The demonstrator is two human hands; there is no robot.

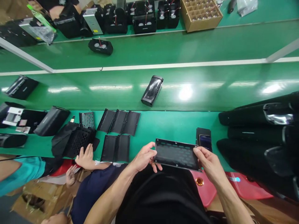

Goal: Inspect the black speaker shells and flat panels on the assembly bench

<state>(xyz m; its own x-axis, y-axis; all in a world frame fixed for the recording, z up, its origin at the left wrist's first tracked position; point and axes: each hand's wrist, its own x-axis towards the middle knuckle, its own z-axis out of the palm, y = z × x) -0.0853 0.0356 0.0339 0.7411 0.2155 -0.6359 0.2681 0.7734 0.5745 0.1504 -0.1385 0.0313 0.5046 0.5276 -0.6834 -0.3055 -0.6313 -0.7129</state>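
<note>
A black rectangular panel (pixel 177 154) with slots and small tabs along its rim is held level in front of my body. My left hand (pixel 146 157) pinches its left end between thumb and fingers. On its right end, my right hand (pixel 207 160) grips the corner. Beyond my left hand, several similar dark panels (pixel 119 121) lie in two rows on the green table (pixel 177 124). Near my right hand a phone (pixel 205 141) rests on a black piece.
A black speaker-like unit (pixel 152 91) lies on the green conveyor (pixel 112 96). Large black housings (pixel 252 119) crowd the right side. At the left, a co-worker's hands (pixel 86 158) are beside stacked perforated panels (pixel 78 140). A divided cardboard box (pixel 202 15) stands at the back.
</note>
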